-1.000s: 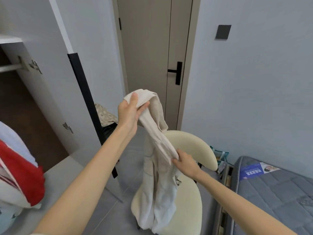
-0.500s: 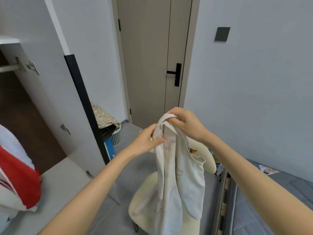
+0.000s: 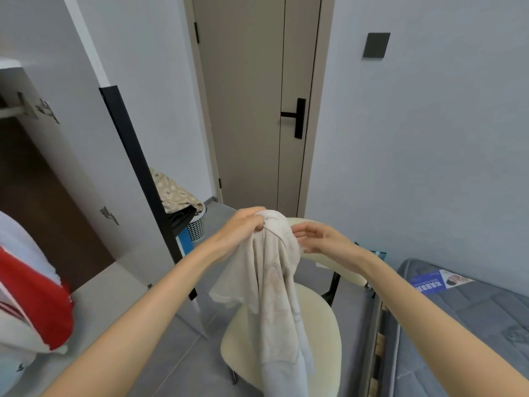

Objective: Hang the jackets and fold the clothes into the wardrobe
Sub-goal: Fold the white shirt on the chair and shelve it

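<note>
One cream garment hung above one chair. The left hand clutched its top; the right hand was spread beside it.

Taupe door shut; black lever handle at its right edge. Dark square switch plate on the wall to its right. Cream chair, black legs, on grey tile floor. Grey mattress just right of the chair, with a blue label on top. White slotted basket left of the door.
</note>
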Tool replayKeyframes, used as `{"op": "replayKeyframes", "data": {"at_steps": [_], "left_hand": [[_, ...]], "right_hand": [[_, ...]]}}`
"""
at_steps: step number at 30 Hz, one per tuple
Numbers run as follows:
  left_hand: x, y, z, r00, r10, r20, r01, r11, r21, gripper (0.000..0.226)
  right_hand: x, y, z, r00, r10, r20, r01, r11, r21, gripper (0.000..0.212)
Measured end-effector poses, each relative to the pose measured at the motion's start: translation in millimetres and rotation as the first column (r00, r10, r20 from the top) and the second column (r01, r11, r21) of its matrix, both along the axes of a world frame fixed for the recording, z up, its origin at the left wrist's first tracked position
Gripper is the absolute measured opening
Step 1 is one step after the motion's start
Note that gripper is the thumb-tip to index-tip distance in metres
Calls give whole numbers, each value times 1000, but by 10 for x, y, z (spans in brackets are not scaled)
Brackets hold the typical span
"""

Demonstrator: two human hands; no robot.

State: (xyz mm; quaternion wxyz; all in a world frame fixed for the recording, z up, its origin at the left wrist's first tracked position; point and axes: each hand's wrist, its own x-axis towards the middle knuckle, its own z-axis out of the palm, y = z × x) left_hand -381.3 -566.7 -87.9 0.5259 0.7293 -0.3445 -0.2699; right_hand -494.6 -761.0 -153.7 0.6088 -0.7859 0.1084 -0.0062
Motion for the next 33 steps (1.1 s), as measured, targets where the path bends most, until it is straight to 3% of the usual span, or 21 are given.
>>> {"op": "replayKeyframes", "data": {"at_steps": [1,4,8,11,14,16,18,20,22,23,26,27,30,32,33], "left_hand": [[-12,30,19,999,-39,22,38,999,24,7],[12,153,80,990,-129,49,127,991,53,36],[128,368,89,994,-98,54,98,995,10,45],[239,578,110,996,-67,67,67,998,1,38],[463,842,163,984,78,160,-73,997,-37,26],[595,1003,171,944,148,293,-167,985,41,14],[609,1073,135,907,94,410,-186,964,191,24],[540,1077,54,927,58,370,-162,953,257,28],[467,1085,6,973,105,205,-162,946,282,33],[460,1098,-12,979,110,171,-158,941,298,37],[509,1139,-124,923,52,382,-192,921,339,24],[508,1138,-154,921,45,388,-174,937,303,18],[445,1139,-203,975,14,223,-43,991,129,12],[423,1175,-203,989,16,145,-20,1000,22,12],[430,1197,-200,994,29,108,-26,999,-27,14]], "right_hand": [[-12,42,-33,996,86,-22,-86,996,-5,38],[31,266,-107,955,269,-126,-278,959,-62,59],[182,638,-175,965,197,-175,-201,980,-7,56],[323,846,-192,987,146,-70,-145,989,13,47],[427,925,-182,992,18,126,-12,999,-49,27],[468,940,-159,979,-35,201,62,990,-130,17],[513,981,-107,970,-18,244,74,973,-221,24],[570,1035,-52,964,36,263,44,956,-290,28],[601,1068,-25,964,73,256,19,941,-337,27],[597,1069,-30,968,81,238,5,939,-343,25],[540,1033,-96,983,147,108,-94,917,-389,28],[519,1021,-132,982,181,46,-145,893,-425,28],[445,970,-248,952,268,-149,-307,818,-487,51],[376,936,-340,897,323,-303,-432,788,-439,72],[350,917,-397,858,349,-377,-489,778,-394,72]]}}
